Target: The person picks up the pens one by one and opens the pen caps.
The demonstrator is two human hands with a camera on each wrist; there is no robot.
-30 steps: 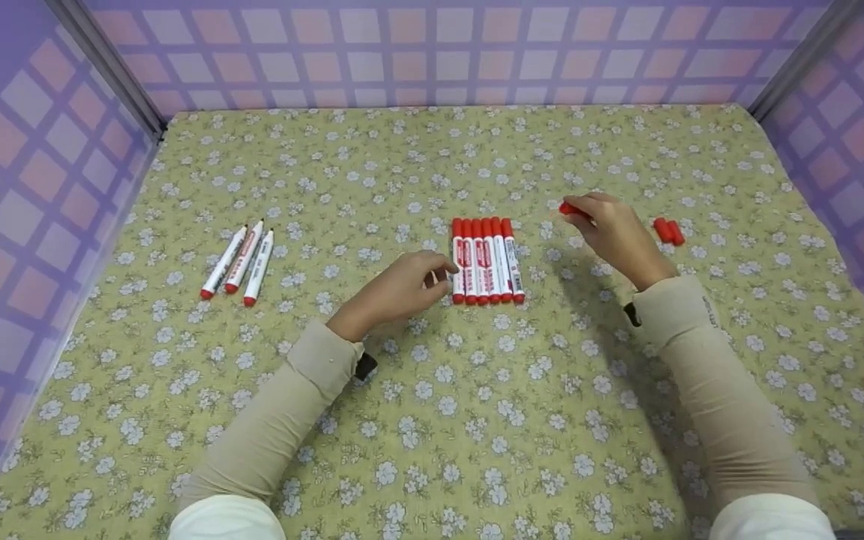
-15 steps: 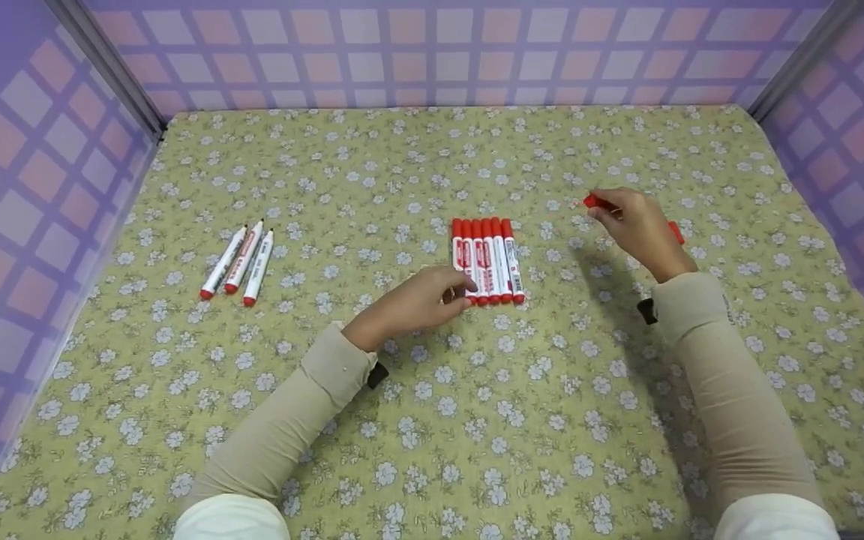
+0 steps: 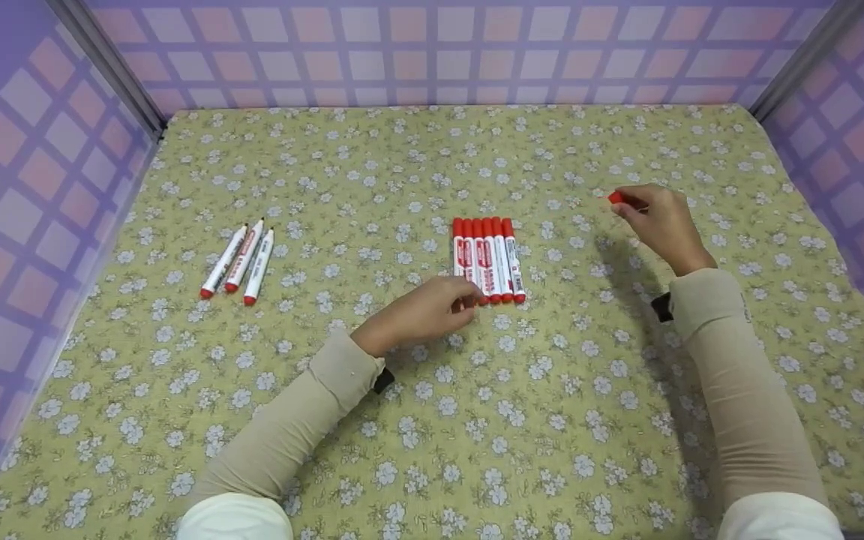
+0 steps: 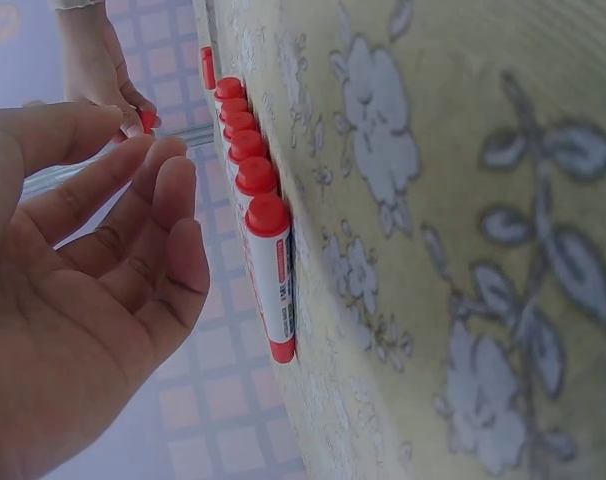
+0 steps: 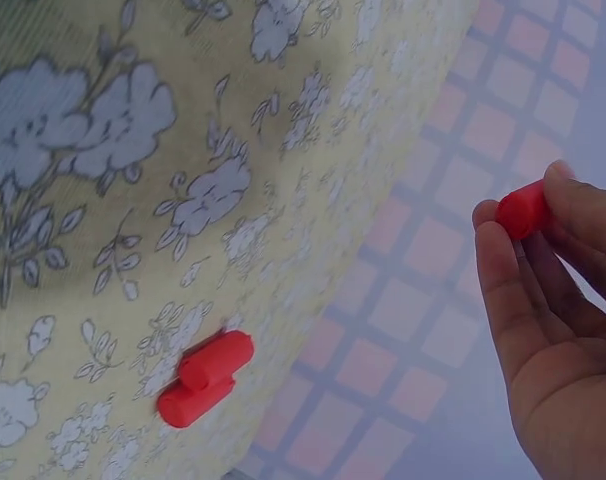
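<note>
My right hand (image 3: 664,223) pinches a red marker cap (image 5: 523,209) between thumb and fingertips, above the table. Two more red caps (image 5: 205,378) lie side by side on the cloth in the right wrist view; in the head view the right hand hides them. My left hand (image 3: 426,313) hovers by the lower left ends of a row of several capped red markers (image 3: 501,255). Its fingers are loosely bent and hold nothing, as the left wrist view (image 4: 103,240) shows. The row lies side by side, red caps facing the far edge.
Three uncapped markers (image 3: 245,259) with white barrels and red ends lie at the left, tips toward the far side. A floral yellow-green cloth (image 3: 372,165) covers the table. Checked purple panels (image 3: 432,56) stand at the back and both sides.
My right hand has moved right with the cap, coming in front of the two loose caps. The left hand has shifted slightly right and nearer the body, along the row's lower ends.
</note>
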